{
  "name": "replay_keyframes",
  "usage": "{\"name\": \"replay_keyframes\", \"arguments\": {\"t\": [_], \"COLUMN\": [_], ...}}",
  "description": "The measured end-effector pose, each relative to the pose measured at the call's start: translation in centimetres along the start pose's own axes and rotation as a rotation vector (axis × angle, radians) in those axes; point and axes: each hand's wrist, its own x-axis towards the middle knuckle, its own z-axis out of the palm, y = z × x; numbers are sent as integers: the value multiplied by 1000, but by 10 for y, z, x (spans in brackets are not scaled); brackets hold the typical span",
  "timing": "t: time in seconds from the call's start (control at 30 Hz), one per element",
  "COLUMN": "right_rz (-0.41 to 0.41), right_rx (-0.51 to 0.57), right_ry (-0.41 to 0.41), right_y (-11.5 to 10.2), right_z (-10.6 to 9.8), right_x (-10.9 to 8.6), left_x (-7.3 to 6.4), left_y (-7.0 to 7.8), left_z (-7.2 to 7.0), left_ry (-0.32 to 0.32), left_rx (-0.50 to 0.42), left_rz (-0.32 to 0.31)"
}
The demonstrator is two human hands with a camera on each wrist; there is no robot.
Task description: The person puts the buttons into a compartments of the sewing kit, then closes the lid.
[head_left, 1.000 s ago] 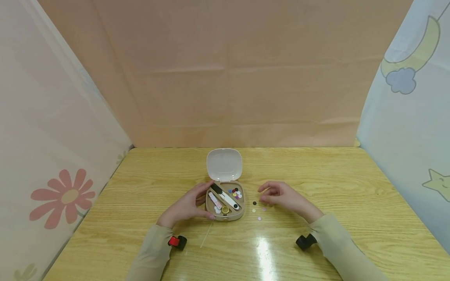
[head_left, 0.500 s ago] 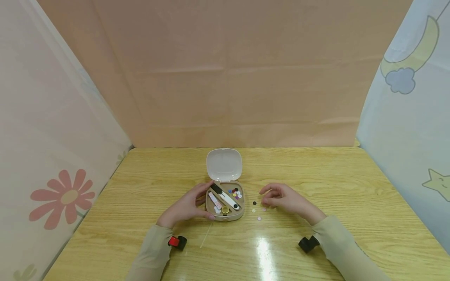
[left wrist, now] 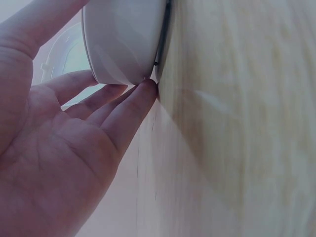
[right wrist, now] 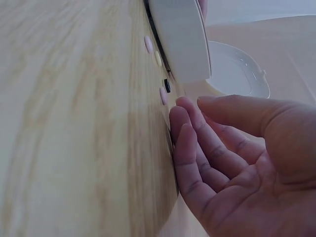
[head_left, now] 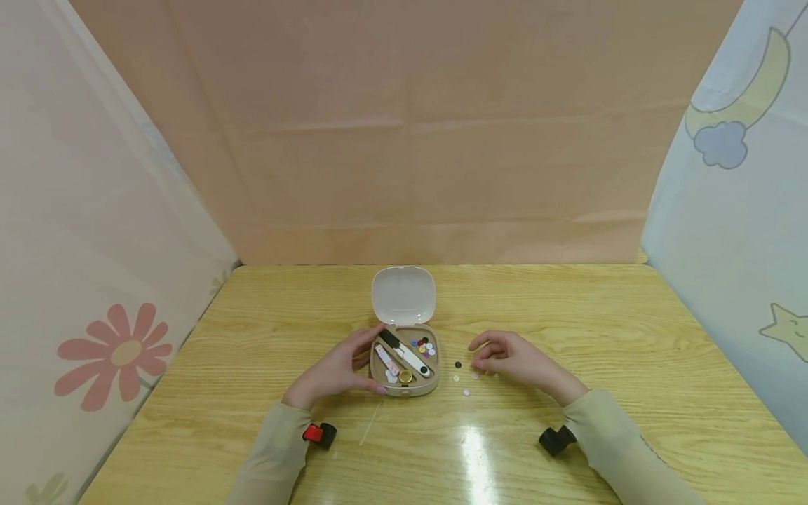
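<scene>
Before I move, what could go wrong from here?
The right grip is close to a loose pink button; a careless brush might knock it away. The left grip holds the box by its side, with the lid open; a sharp tug could spill the small buttons inside.

Beneath the left hand (head_left: 334,365) and the right hand (head_left: 517,358) spreads a table (head_left: 631,330) with yellowish, streaky wood grain. Beyond both hands, past the table's far edge, rises a peach wall (head_left: 410,140), lightly creased. Left of the left hand slants a pale wall (head_left: 95,175) bearing a large pink flower (head_left: 125,353). Right of the right hand, a bluish-white wall (head_left: 732,217) shows a yellow moon (head_left: 768,84), a blue cloud (head_left: 721,146) overlapping its lower part and, further down, a yellow star (head_left: 789,328). Nearer the wearer than the right hand, slightly to its left, a bright glare (head_left: 475,463) lies on the table.
</scene>
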Motion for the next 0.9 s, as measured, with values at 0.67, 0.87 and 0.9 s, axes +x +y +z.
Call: {"name": "replay_keyframes", "arguments": {"t": [0.67, 0.87, 0.9], "right_rz": [-44, -42, -44], "right_rx": [-38, -52, -59], "right_ry": [-9, -1, 0], "right_y": [-2, -2, -2], "right_z": [5, 6, 6], "right_x": [2, 3, 3], "left_x": [0, 0, 0], "left_y": [-1, -1, 0], "left_z": [0, 0, 0], "left_ry": [5, 2, 1], "left_rx": [38, 25, 22], "left_rz": [-9, -8, -8]}}
